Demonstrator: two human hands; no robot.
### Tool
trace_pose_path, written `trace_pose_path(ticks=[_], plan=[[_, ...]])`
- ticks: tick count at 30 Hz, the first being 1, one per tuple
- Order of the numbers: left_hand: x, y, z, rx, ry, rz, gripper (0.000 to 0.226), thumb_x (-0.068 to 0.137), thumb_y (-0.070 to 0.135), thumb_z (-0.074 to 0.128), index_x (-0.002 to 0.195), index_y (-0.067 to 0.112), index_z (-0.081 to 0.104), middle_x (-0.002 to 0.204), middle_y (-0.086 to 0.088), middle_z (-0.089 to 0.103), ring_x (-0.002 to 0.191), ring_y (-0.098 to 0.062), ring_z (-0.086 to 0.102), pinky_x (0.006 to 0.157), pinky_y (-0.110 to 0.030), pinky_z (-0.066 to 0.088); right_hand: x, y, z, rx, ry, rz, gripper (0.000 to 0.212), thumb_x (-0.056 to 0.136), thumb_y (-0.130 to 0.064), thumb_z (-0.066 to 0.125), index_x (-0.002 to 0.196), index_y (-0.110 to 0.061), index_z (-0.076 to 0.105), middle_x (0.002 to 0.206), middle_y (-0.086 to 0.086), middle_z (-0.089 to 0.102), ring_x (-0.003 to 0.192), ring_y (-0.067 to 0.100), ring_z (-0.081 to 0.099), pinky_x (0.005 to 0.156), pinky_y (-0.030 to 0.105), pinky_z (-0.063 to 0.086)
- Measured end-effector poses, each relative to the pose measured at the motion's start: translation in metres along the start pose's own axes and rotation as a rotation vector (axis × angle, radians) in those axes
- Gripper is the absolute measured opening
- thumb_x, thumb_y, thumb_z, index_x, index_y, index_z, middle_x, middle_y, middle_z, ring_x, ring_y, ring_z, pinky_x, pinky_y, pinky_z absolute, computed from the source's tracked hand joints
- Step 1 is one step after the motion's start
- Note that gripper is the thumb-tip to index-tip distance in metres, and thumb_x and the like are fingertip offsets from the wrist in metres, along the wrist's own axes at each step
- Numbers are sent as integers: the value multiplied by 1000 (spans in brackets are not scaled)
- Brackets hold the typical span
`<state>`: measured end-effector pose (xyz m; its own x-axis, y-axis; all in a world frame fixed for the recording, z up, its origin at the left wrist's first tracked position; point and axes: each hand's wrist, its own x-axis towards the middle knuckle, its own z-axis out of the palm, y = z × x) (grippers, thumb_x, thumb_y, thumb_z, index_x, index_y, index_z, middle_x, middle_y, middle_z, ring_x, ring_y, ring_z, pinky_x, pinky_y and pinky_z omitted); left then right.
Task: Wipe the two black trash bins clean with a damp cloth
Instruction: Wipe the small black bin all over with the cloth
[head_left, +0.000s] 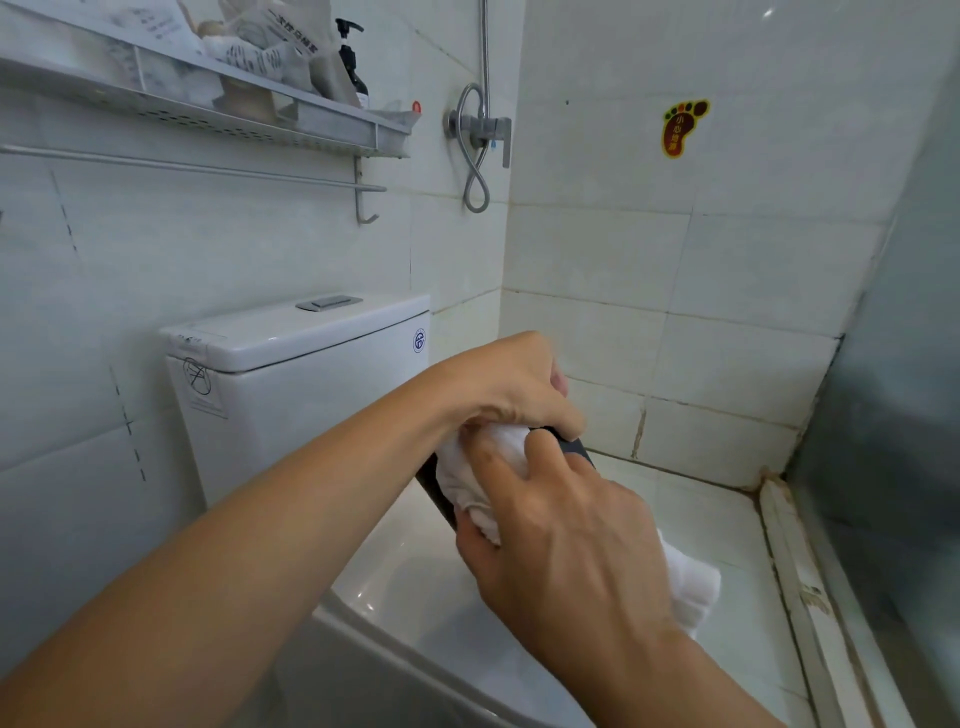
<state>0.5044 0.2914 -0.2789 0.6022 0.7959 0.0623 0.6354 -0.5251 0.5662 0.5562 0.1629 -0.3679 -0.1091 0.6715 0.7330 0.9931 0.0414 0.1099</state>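
1. I see one black trash bin (574, 448), held up in front of the toilet cistern (296, 374) and above the white bowl (395, 561). Only a dark rim edge and a corner show between the hands; the rest is covered. A second bin is not in view.
2. My left hand (511, 384) curls over the bin's top edge, gripping it from above.
3. My right hand (566, 551) is closed on the white cloth (480, 475), pressing it against the bin; a loose end hangs below the wrist.
4. Handling, judged: the bin looks like light, stiff plastic, since one hand carries it. Wet, it is likely slippery, so the rim is the sound place to hold.
5. The cloth is soft and bunches readily; I would keep it wadded under the fingers.
6. Risk, judged: a slipped grip drops the bin into the bowl.
7. Progress: wiping underway on this bin.
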Motion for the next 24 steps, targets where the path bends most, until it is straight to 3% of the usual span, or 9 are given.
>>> trace_pose_path(ticks=[4,8,11,13,17,20,22,24], plan=[[1,1,2,1,-16,13,28,70,20,80,96,16,72,83,-5,52,74,-18,47,68,-33,40,-2,-5,9,67,-54,-124,47,79,-45,69,122,-27,68,76,0,50,55,23,51,41,30,33],[1,-10,-5,19,26,4,32,75,23,83,102,11,74,84,6,66,72,-17,59,67,-25,47,-1,16,4,106,-52,-64,47,78,-51,67,123,-35,64,77,-4,46,54,21,50,44,28,24],[1,-26,-13,-36,23,29,36,76,25,85,110,23,72,97,8,73,87,-13,70,71,-23,55,-4,44,-3,132,-72,-22,44,79,-59,64,119,-41,64,73,-10,36,53,15,39,43,28,27],[1,-34,-15,-67,12,68,47,71,28,87,114,27,69,105,7,73,95,-11,71,80,-26,59,-6,60,-6,202,-127,-1,43,79,-63,60,119,-47,63,71,-11,41,53,12,41,43,29,35],[-4,-40,-15,-69,-30,158,56,80,20,88,128,28,61,115,24,58,90,22,57,73,-1,42,-3,80,-12,427,-115,129,49,79,-67,58,126,-53,59,75,-11,58,65,11,58,55,34,50],[-6,-40,-17,-46,-32,187,61,79,18,88,130,31,58,121,22,57,99,17,55,75,-2,42,0,84,-12,368,-72,140,48,80,-67,58,125,-52,60,75,-9,57,64,13,58,54,37,51],[-9,-40,-18,-49,-65,182,66,76,11,88,130,32,57,116,20,59,87,14,58,73,-6,46,1,86,-11,359,-51,158,47,81,-66,58,125,-51,61,74,-9,55,63,14,56,52,37,51],[-11,-38,-18,-37,-106,174,76,68,13,89,130,38,53,114,10,64,83,2,63,76,-21,56,4,87,-11,368,-30,161,47,81,-66,57,125,-50,62,74,-9,53,61,14,54,51,37,50]])
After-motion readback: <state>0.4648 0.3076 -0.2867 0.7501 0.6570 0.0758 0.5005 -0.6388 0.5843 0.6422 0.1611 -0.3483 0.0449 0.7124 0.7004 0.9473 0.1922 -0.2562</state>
